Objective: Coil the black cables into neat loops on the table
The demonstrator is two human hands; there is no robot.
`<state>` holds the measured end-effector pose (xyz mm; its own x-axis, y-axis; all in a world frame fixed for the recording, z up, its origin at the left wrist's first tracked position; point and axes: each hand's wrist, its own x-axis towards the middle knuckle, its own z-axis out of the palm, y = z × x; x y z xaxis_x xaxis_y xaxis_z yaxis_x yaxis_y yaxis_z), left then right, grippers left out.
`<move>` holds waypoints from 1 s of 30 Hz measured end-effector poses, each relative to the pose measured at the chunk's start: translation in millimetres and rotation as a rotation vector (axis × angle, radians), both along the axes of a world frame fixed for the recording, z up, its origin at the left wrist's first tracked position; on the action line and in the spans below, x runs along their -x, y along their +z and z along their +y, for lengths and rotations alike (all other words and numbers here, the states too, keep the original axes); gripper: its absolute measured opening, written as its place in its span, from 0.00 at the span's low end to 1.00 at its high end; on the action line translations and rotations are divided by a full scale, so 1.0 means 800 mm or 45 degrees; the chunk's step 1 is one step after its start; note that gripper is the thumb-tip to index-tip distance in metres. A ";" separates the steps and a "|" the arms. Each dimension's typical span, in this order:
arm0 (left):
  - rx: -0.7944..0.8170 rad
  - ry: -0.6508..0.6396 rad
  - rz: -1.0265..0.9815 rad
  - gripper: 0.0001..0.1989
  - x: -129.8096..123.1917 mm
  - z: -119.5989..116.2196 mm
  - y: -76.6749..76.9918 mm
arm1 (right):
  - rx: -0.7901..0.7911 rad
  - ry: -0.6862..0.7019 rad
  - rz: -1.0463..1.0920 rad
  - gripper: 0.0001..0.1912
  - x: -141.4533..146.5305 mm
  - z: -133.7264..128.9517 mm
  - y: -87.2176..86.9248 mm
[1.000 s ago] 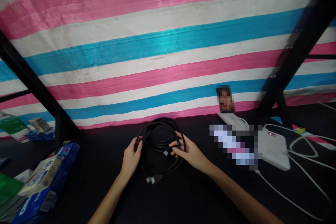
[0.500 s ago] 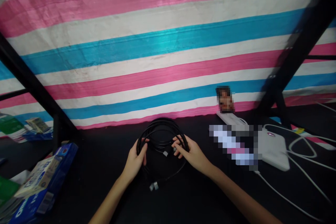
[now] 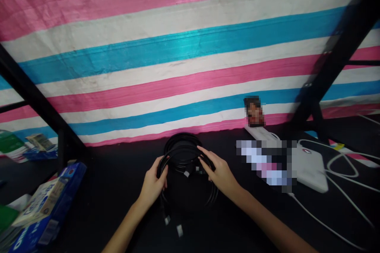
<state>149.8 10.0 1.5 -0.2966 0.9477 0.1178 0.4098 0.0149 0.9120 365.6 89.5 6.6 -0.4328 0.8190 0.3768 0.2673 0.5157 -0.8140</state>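
The left hand (image 3: pixel 154 180) and right hand (image 3: pixel 220 172) are gripping, each curled partly closed, opposite sides of glossy black cable loops (image 3: pixel 184 161) mid-way along the counter (image 3: pixel 118 189), pale-tipped connectors (image 3: pixel 179 230) showing inside and nearer, cable count being unclear.

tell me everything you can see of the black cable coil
The black cable coil has several loose round loops, slightly glossy like plastic, with pale-ended plugs showing inside it and on its near side. It is at the middle of the dark table, the left hand holding one side, the right hand the other.
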 end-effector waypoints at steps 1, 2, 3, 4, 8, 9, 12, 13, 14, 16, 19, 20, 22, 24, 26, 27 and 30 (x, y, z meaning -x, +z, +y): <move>0.004 0.017 0.072 0.22 0.001 -0.001 0.002 | 0.005 -0.001 0.007 0.21 0.000 -0.001 0.001; 0.006 0.032 0.146 0.22 0.002 -0.002 0.004 | 0.014 -0.003 0.017 0.20 0.001 -0.003 0.001; 0.009 0.051 0.214 0.22 0.003 -0.003 0.005 | 0.028 -0.006 0.029 0.20 0.001 -0.004 0.002; 0.012 0.071 0.266 0.21 0.003 -0.003 0.006 | 0.045 -0.009 0.044 0.20 0.002 -0.005 0.003; -0.001 0.110 0.178 0.15 0.001 -0.002 0.005 | 0.175 -0.047 0.128 0.18 0.005 -0.008 0.005; -0.010 0.109 0.105 0.15 -0.001 -0.001 0.004 | 0.221 -0.051 0.153 0.18 0.006 -0.008 0.006; -0.041 0.140 -0.084 0.17 -0.007 -0.001 0.005 | 0.351 -0.015 0.228 0.19 0.007 -0.007 0.006; -0.057 0.160 -0.127 0.17 -0.009 -0.001 0.006 | 0.387 0.000 0.249 0.20 0.008 -0.005 0.006; -0.080 0.180 -0.167 0.17 -0.009 -0.001 0.007 | 0.418 0.017 0.263 0.20 0.008 -0.004 0.005; -0.138 0.213 -0.254 0.18 -0.009 0.000 0.009 | 0.461 0.057 0.265 0.19 0.008 -0.003 0.006; -0.220 0.254 -0.499 0.17 -0.010 0.001 0.009 | 0.560 0.156 0.200 0.15 0.009 -0.005 0.010; -0.231 0.268 -0.595 0.17 -0.011 0.001 0.009 | 0.623 0.201 0.174 0.14 0.010 -0.007 0.011; -0.240 0.297 -0.745 0.17 -0.014 0.001 0.010 | 0.757 0.294 0.144 0.13 0.012 -0.011 0.012; -0.258 0.322 -0.806 0.17 -0.019 0.000 0.012 | 0.844 0.370 0.136 0.13 0.015 -0.015 0.011; -0.277 0.358 -0.812 0.18 -0.023 -0.001 0.015 | 0.915 0.423 0.126 0.13 0.018 -0.019 0.008; -0.279 0.375 -0.808 0.18 -0.025 -0.002 0.016 | 0.958 0.453 0.121 0.13 0.019 -0.021 0.007; -0.255 0.400 -0.776 0.19 -0.028 -0.004 0.018 | 1.075 0.525 0.149 0.13 0.021 -0.024 0.004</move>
